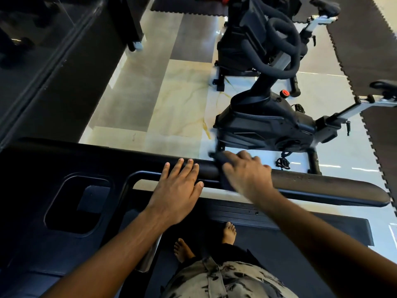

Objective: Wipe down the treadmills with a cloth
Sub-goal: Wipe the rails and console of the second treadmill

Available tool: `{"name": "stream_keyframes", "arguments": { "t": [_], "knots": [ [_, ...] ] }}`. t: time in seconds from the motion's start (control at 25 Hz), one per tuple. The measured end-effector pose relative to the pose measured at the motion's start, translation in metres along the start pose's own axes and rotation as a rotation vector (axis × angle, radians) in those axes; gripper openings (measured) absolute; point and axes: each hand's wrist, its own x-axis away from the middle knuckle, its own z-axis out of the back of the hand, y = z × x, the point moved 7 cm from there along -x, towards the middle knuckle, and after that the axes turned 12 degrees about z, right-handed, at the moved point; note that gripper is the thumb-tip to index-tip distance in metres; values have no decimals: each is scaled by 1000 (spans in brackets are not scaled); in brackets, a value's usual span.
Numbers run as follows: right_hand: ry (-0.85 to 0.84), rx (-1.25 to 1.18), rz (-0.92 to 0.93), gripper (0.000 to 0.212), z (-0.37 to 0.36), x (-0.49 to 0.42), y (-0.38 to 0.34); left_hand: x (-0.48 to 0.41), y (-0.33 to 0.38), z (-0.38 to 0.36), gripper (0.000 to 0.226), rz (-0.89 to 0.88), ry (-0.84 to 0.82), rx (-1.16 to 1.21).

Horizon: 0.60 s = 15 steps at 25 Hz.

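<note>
While the person stands barefoot on the treadmill belt (279, 250), a dark cloth (223, 168) is draped over the treadmill's padded handrail (322, 186), the long black bar that crosses the view from left to right. The cloth sits about midway along the handrail, wrapped over its top and hanging down the near side.

The right hand (247, 173) presses on the cloth, fingers curled over it and round the far side of the handrail; the hand is blurred, so how tightly it holds cannot be told for certain. The left hand (178, 190) lies flat on the handrail just to the left of the cloth, fingers straight and spread, holding nothing, seemingly bracing.

The stretch of handrail to the right of the cloth shows pale specks, probably dust or dried drops. To do this step well, the person would likely keep the cloth wrapped round the bar and draw it in one long pass toward that right end, covering top, far side and underside alike.

Left of the handrail lies the treadmill's black console (64, 201) with a recessed tray. Beyond the handrail, on a glossy tiled floor (171, 104), stand two black exercise bikes (268, 123), with dark rubber mats (365, 39) farther off.
</note>
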Motion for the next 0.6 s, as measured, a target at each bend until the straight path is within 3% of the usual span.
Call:
{"name": "stream_keyframes", "arguments": {
  "t": [0.08, 0.2, 0.24, 0.36, 0.4, 0.52, 0.6],
  "knots": [
    [-112, 56, -135, 43, 1, -4, 14, 2, 5, 0, 60, -12, -9, 4],
    [-21, 84, 90, 52, -14, 10, -19, 1, 14, 1, 60, -24, -17, 3],
    [-64, 64, 99, 56, -12, 8, -6, 0, 16, 0, 61, -30, -21, 2],
    [-156, -27, -243, 50, 2, -2, 68, 0, 20, -2, 67, -40, -37, -6],
    [-139, 29, -234, 45, 4, 1, 68, 0, 21, -1, 74, -42, -32, -4],
    [-54, 24, 85, 56, -16, 14, 17, -3, 34, -1, 86, -62, -34, -10],
    [-148, 18, 5, 71, -4, 5, 55, -5, 44, -2, 86, -83, -35, -14]
  ]
}}
